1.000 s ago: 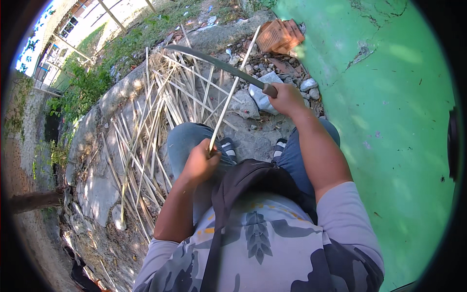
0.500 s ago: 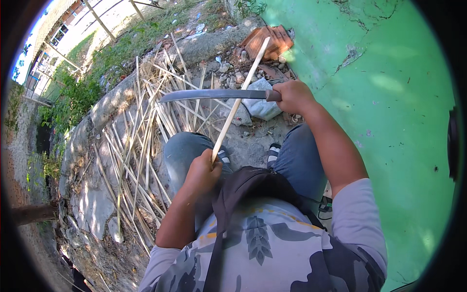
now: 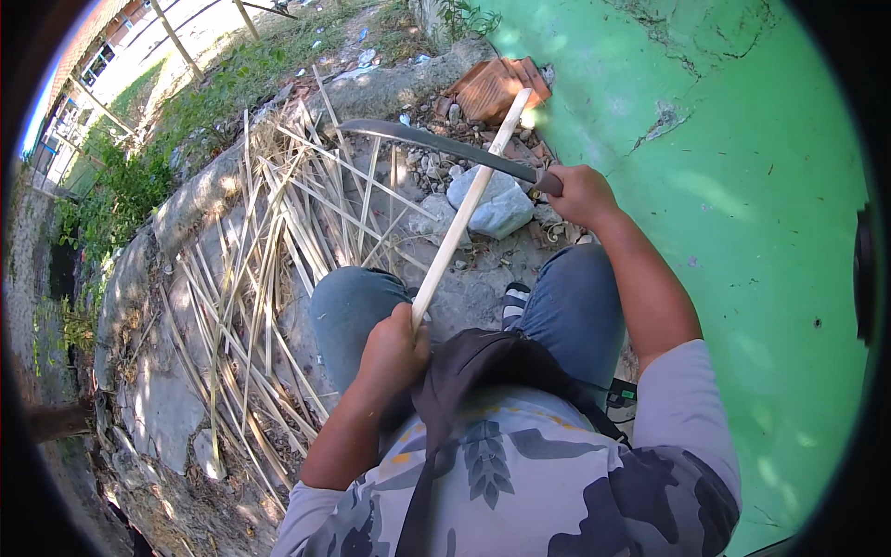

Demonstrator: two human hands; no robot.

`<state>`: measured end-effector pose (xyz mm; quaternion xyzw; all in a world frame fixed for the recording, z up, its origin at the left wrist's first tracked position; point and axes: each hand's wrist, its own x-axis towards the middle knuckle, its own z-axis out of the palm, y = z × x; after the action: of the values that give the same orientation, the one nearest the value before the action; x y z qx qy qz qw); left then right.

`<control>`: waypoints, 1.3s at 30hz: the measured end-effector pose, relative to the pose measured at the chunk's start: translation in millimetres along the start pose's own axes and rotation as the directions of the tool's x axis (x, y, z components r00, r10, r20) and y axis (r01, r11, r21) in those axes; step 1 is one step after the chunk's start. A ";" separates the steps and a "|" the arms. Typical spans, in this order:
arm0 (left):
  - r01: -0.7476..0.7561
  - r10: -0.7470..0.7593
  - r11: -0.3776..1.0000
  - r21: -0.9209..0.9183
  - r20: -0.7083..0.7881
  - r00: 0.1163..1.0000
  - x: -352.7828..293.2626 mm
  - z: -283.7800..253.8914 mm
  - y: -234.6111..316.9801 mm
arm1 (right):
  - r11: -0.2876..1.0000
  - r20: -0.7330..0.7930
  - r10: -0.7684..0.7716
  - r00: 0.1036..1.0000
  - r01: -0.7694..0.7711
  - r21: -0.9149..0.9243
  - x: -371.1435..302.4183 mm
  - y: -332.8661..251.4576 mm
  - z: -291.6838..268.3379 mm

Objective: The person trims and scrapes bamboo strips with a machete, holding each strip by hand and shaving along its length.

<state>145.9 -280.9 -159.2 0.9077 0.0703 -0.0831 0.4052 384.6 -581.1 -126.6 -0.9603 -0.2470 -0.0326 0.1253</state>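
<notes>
A pale wooden strip [image 3: 458, 230], probably split bamboo, slants up and away in front of me. My left hand [image 3: 393, 349] is closed round its lower end, between my knees. My right hand [image 3: 583, 197] grips the dark handle of a machete [image 3: 436, 141]. The long, curved blade points left and lies across the upper part of the strip, seemingly touching it. On the ground to the left of my knees lies a loose heap of similar thin strips [image 3: 269, 241].
A pale rock [image 3: 492, 200] and rubble lie beyond my feet, with broken orange tiles [image 3: 492, 90] farther off. A green wall [image 3: 733, 241] fills the right side. A low stone border [image 3: 200, 200] curves along the left, with green plants [image 3: 125, 190] past it.
The machete has tilted: its tip has gone up and right while the handle has moved slightly down and right. The strip's top has shifted a little right and down.
</notes>
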 end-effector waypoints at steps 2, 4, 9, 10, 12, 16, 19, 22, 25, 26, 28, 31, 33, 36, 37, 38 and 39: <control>-0.043 0.044 0.999 0.020 -0.025 0.999 -0.8 4.5 -6.2 | 0.990 0.007 0.137 0.990 -0.138 0.032 2.0 -3.0 -2.4; -0.036 0.036 0.999 0.004 -0.029 0.999 0.2 3.4 -6.6 | 0.998 -0.015 0.041 0.999 -0.040 0.039 -1.5 -10.0 -1.4; -0.102 0.099 0.994 -0.041 -0.060 0.993 -1.4 3.5 -7.0 | 0.970 0.067 -0.242 0.968 0.241 0.027 -11.4 -22.6 -8.4; -0.135 0.134 0.991 -0.018 -0.078 0.988 -0.5 4.7 -7.8 | 0.991 0.131 -0.130 0.983 0.134 -0.016 -6.2 -17.5 -10.4; -0.172 0.172 0.985 0.002 -0.092 0.981 -1.8 6.7 -8.8 | 0.995 0.153 0.102 0.983 -0.098 -0.036 4.7 -6.3 -8.2; -0.131 0.132 0.991 0.014 -0.091 0.987 0.9 7.4 -8.2 | 0.994 0.074 0.086 0.994 -0.090 0.055 7.3 4.4 -6.4; -0.119 0.119 0.993 0.007 -0.082 0.989 -0.3 5.3 -6.4 | 0.996 0.104 0.057 0.993 -0.064 0.065 -6.1 -19.6 -8.9; -0.122 0.122 0.992 0.007 -0.083 0.989 -4.0 6.1 -8.0 | 0.962 0.134 -0.267 0.954 0.256 0.097 -15.6 -34.1 -2.7; -0.116 0.115 0.993 -0.002 -0.076 0.990 -2.9 4.1 -6.0 | 0.987 0.209 -0.097 0.973 0.067 0.144 -6.8 -10.5 2.7; -0.096 0.094 0.995 -0.019 -0.079 0.992 0.2 3.6 -4.6 | 0.988 0.205 -0.095 0.974 0.067 0.141 -2.9 -6.0 7.0; -0.094 0.093 0.995 -0.012 -0.081 0.992 2.3 5.6 -5.6 | 0.988 0.104 -0.048 0.993 0.032 0.154 1.5 2.7 14.1; -0.065 0.064 0.998 -0.012 -0.085 0.994 0.7 2.2 -6.3 | 0.977 0.162 -0.086 0.983 0.052 0.205 0.3 -15.7 7.9; -0.053 0.051 0.998 -0.025 -0.072 0.996 -3.0 2.4 -4.5 | 0.985 0.184 -0.139 0.973 0.116 0.130 -5.8 -25.2 9.1; -0.085 0.083 0.996 -0.020 -0.078 0.993 -5.1 2.9 -4.5 | 0.993 0.246 -0.119 0.962 0.117 0.026 -3.7 -26.8 3.2; -0.099 0.097 0.995 -0.013 -0.089 0.991 -4.4 4.2 -6.3 | 0.999 0.279 -0.049 0.959 0.053 -0.007 -2.1 -25.8 1.8; -0.121 0.120 0.993 -0.010 -0.096 0.988 -2.8 5.3 -6.4 | 0.999 0.279 -0.042 0.959 0.047 -0.010 -4.0 -20.4 5.7; -0.130 0.128 0.991 -0.009 -0.099 0.987 0.7 5.8 -5.7 | 1.000 0.195 -0.016 0.981 0.014 0.013 -1.2 -11.8 12.5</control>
<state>144.9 -281.4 -167.3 0.9102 0.0319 -0.0113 0.4128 377.9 -568.4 -136.2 -0.9562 -0.2657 0.0623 0.1055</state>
